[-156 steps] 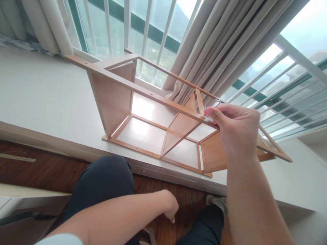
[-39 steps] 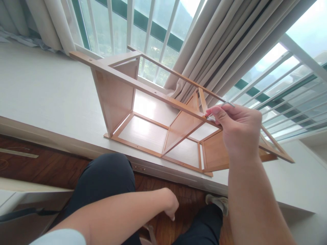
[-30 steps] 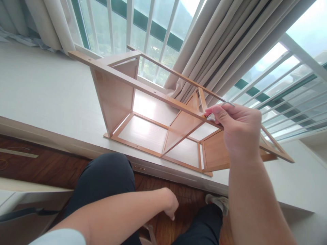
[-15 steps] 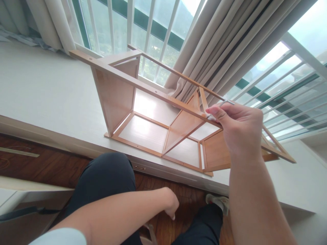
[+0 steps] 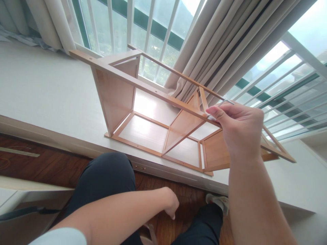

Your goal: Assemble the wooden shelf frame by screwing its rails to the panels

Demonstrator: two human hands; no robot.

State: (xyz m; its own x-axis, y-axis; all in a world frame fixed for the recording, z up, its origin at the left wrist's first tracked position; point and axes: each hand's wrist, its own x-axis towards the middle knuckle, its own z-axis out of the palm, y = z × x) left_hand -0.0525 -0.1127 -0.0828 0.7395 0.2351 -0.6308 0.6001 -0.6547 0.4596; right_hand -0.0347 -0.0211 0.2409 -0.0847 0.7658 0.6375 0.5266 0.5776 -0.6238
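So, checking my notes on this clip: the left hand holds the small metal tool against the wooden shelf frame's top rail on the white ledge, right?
Not quite: it is the right hand that holds the small metal tool against the wooden shelf frame on the white ledge. The head view shows the left hand down by the knees.

The shelf frame [image 5: 143,112] is of light wood with a smooth, slightly shiny finish, and its pale panels reflect the window light. The hex key [image 5: 224,102] in the right hand [image 5: 237,129] is thin grey metal with a dull shine. The sill [image 5: 38,92] looks matt white with a fine grain. The curtain [image 5: 224,44] is beige cloth, matt, in soft folds. The floor [image 5: 46,170] is dark wood, polished. The window bars [image 5: 129,23] look white-painted and smooth. The trousers [image 5: 104,183] are dark matt cloth.
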